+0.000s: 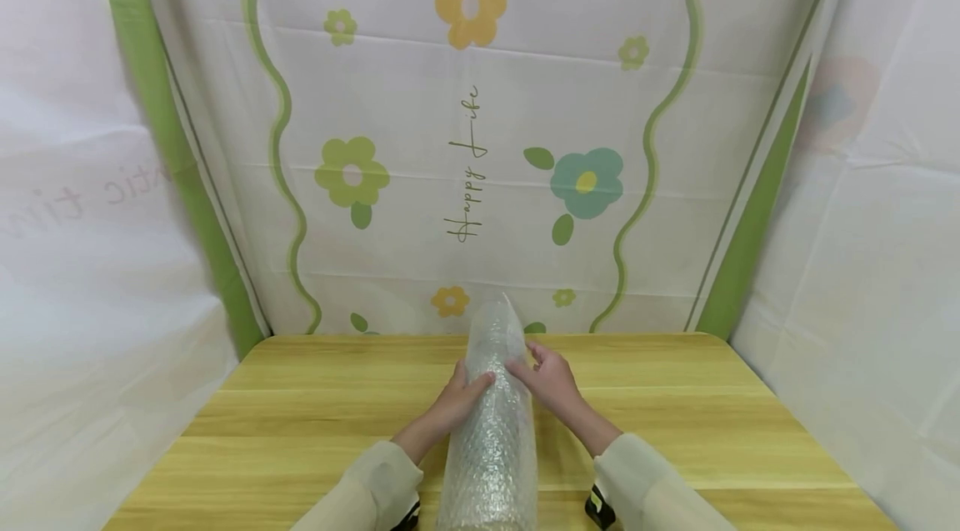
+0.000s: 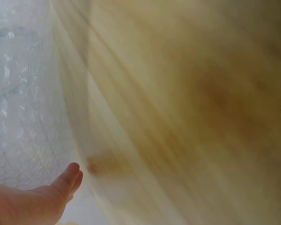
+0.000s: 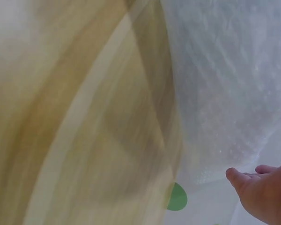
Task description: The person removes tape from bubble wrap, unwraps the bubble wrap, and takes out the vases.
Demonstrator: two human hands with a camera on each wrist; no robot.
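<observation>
A long roll of clear bubble wrap [image 1: 495,439] lies lengthwise toward the back of the table, its far end narrowing to a loose, thin tip. My left hand [image 1: 457,399] holds its left side, thumb on top and fingers along the flank. On the right side my right hand [image 1: 551,381] grips the wrap a little farther up, thumb on its upper face and fingers by the edge. The left wrist view has the bubble wrap [image 2: 23,93] beside the left fingertips. In the right wrist view the wrap [image 3: 225,84] hangs above the right fingertips.
The wood-grain table [image 1: 300,423] reaches back to a white curtain [image 1: 405,97] printed with flowers and lettering. White fabric walls [image 1: 90,264] stand at the left and right. Dark wrist straps show at both sleeves.
</observation>
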